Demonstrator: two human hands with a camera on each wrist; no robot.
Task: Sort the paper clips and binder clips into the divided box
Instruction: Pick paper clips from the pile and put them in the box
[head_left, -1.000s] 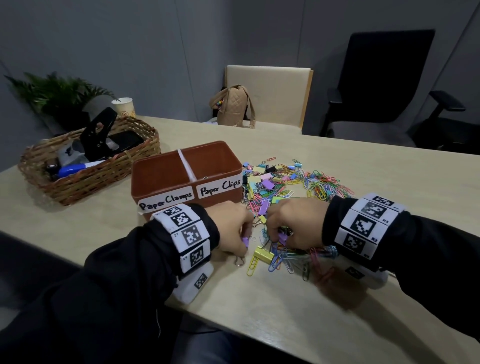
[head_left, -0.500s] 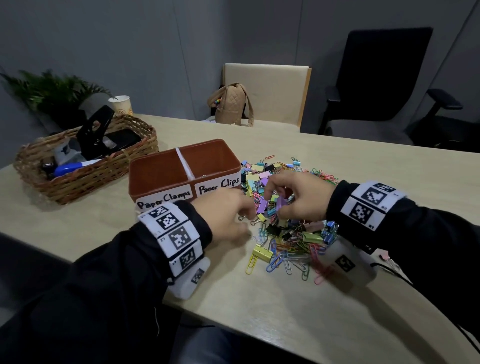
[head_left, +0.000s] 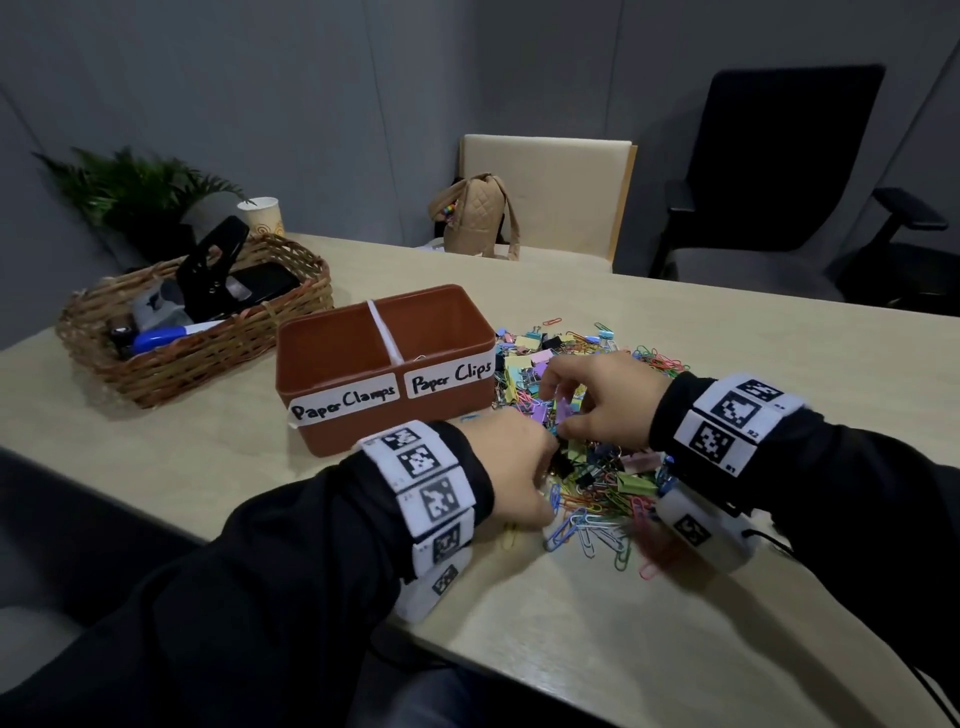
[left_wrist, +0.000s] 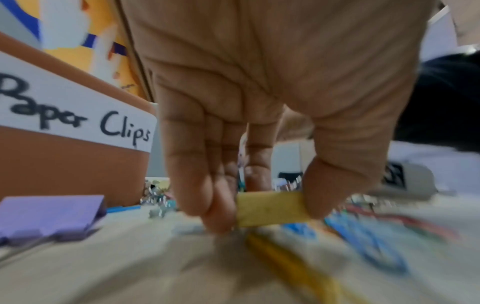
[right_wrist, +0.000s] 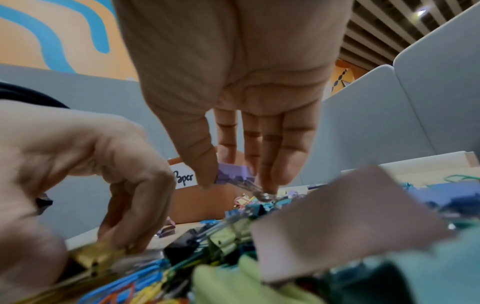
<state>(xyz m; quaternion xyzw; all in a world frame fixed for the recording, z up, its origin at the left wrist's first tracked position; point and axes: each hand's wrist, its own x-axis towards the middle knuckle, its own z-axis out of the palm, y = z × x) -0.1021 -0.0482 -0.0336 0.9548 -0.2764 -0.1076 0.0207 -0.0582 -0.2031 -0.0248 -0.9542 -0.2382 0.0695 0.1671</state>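
Note:
The brown divided box (head_left: 363, 431) has a left half labelled "Paper Clamps" and a right half labelled "Paper Clips". Right of it lies a mixed pile of coloured paper clips and binder clips (head_left: 602, 493). My left hand (head_left: 540, 483) is at the pile's near-left edge. In the left wrist view it (left_wrist: 267, 209) pinches a yellow binder clip (left_wrist: 270, 207) between thumb and fingers, low over the table. My right hand (head_left: 558, 410) reaches into the middle of the pile. There it (right_wrist: 236, 185) pinches a purple binder clip (right_wrist: 233, 173) with its wire handle hanging down.
A second purple binder clip (left_wrist: 49, 216) lies on the table by the box's front. A wicker basket (head_left: 197, 353) with a hole punch and marker stands at the left. A paper cup (head_left: 262, 215) and a plant are behind it. A tan bag (head_left: 475, 215) and chairs stand beyond the table.
My left hand has come down to the near edge of the pile and taken the yellow binder clip. My right hand moved from the near side into the pile's middle and picked a purple clip.

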